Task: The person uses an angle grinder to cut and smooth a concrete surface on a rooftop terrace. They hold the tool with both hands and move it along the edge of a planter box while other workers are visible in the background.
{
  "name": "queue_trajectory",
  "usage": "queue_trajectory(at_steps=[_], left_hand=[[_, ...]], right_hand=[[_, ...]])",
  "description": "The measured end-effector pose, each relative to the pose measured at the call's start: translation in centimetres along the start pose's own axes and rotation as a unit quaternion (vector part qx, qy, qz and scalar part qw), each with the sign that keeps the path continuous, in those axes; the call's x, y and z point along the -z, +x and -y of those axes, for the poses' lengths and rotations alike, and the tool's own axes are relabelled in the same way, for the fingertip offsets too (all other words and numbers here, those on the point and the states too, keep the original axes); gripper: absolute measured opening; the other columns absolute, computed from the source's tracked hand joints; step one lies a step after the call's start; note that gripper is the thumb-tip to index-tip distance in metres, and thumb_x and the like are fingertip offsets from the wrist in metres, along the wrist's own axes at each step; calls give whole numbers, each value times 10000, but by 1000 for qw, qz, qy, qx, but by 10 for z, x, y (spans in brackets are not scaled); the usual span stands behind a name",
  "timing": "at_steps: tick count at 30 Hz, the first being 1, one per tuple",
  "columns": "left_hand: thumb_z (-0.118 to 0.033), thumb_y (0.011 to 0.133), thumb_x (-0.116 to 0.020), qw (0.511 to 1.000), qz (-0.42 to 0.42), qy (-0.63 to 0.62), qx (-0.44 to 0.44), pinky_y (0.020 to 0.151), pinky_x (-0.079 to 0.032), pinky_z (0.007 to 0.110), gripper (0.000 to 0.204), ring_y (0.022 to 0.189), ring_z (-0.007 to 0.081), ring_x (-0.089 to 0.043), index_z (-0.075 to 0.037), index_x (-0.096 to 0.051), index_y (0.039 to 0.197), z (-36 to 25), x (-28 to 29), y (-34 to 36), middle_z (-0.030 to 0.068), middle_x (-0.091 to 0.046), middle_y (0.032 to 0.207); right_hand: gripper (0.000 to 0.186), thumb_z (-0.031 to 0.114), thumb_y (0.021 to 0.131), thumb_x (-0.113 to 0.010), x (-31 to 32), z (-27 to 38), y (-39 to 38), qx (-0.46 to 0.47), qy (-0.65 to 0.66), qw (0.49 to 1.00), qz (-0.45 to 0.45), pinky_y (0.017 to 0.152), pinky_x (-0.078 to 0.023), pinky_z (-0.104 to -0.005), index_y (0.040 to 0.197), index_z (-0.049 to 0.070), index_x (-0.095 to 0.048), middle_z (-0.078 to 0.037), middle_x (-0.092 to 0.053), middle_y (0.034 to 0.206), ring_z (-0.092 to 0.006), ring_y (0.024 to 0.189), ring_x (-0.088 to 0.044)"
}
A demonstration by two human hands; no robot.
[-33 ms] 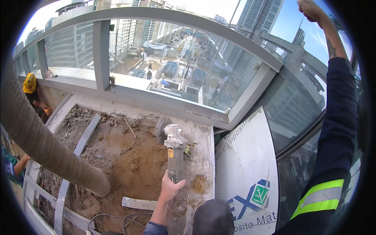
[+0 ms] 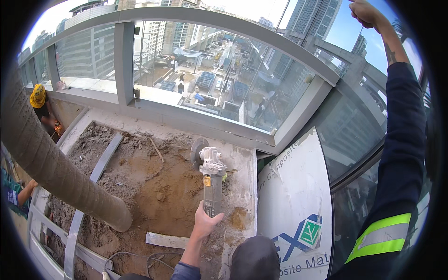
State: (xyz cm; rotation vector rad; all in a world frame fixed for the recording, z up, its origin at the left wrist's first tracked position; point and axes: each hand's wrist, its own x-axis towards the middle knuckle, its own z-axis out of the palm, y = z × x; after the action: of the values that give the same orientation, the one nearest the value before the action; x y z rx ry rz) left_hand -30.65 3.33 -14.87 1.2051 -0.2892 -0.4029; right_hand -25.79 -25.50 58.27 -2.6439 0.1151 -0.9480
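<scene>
My left hand (image 2: pixel 206 223) grips the grey body of an angle grinder (image 2: pixel 212 191), its cutting disc (image 2: pixel 198 153) up at the head end, over a dirt bed (image 2: pixel 161 196). My right hand (image 2: pixel 366 14) is raised to the upper right edge with its fingers curled closed; what it holds, if anything, I cannot make out. A metal strip (image 2: pixel 107 156) crosses the dirt on the left, and a short pale strip (image 2: pixel 165 240) lies below the grinder. My dark-clad knee (image 2: pixel 254 259) shows at the bottom.
A thick leaning trunk (image 2: pixel 56 172) rises on the left. A worker in a yellow head covering (image 2: pixel 38 97) crouches near sparks; another person's arm (image 2: pixel 21 193) shows below. A glass railing (image 2: pixel 214 70) borders the bed. A white printed panel (image 2: pixel 291 186) leans at the right beside dark glass.
The view has shifted slightly, so the grinder and railing sit a little further right and the grinder higher. My raised right hand has moved slightly left within the picture.
</scene>
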Motion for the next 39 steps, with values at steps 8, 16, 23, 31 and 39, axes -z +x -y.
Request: queue_trajectory(at_steps=[8,16,23,31,39], left_hand=[[-116,817,-845,998,16,37,56,936,-541,340,582,1019,157,-662,44,-549,1292,5,-4,-10,100,-694,1138],[-190,766,-855,983,4,148,110,854,-562,362,570,906,192,-698,41,-578,1207,62,-33,-8,128,-728,1018],[-207,730,-850,951,0,237,196,821,-577,429,618,898,317,-753,65,-564,1205,126,-74,-29,217,-747,986],[-351,739,-862,877,45,433,205,829,-578,491,755,946,443,-735,74,-526,1265,153,-102,-49,283,-733,1003],[-342,784,-853,911,120,336,208,851,-575,451,706,953,356,-742,50,-522,1268,144,-120,-16,243,-727,1035]], right_hand=[[616,134,1023,-648,-323,-123,-168,183,-79,978,61,658,-440,-284,1602,87,-443,-18,-504,830,-103,723,-468],[933,277,998,-743,-503,-152,-510,-280,439,842,142,1025,-524,-385,1656,-43,-164,-232,-612,1368,-267,1183,-659],[598,237,1044,-652,-540,-216,-599,-385,423,819,56,928,-531,-348,1493,-79,-415,-180,-649,1283,-205,1081,-658],[364,240,1067,-594,-528,-235,-646,-519,538,665,-9,799,-575,-349,1319,-16,-538,-127,-654,1162,-185,937,-685],[378,354,1092,-558,-529,-281,-657,-517,594,616,-40,756,-612,-361,1295,35,-569,-103,-687,1069,-202,903,-718]])
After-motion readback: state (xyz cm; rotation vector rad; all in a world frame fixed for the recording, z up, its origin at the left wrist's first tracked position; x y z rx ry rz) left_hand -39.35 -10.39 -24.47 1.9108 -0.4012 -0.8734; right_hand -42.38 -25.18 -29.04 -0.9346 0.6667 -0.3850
